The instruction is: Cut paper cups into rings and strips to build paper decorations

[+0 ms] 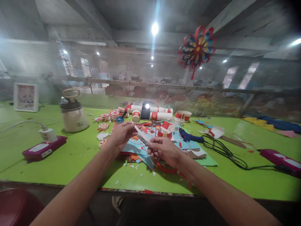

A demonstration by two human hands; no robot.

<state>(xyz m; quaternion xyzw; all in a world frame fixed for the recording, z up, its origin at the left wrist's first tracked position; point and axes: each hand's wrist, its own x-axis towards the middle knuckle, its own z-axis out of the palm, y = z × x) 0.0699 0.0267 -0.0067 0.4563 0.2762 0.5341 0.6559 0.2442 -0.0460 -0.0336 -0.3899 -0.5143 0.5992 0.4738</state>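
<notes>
Between my hands a narrow white paper strip slants down to the right. Its upper end is pinched by my left hand, and its lower end sits in the fingers of my right hand. Under the hands lies a pile of coloured paper sheets, mostly light blue, with small scraps around. Just behind my right hand is a cut red and white paper cup piece. Part of a red ring-shaped thing shows below my right wrist.
A blue glue gun with a black cord lies right of the pile. Stacked paper cups and a phone are behind it. Left are red and white paper discs, a spray bottle and a power strip.
</notes>
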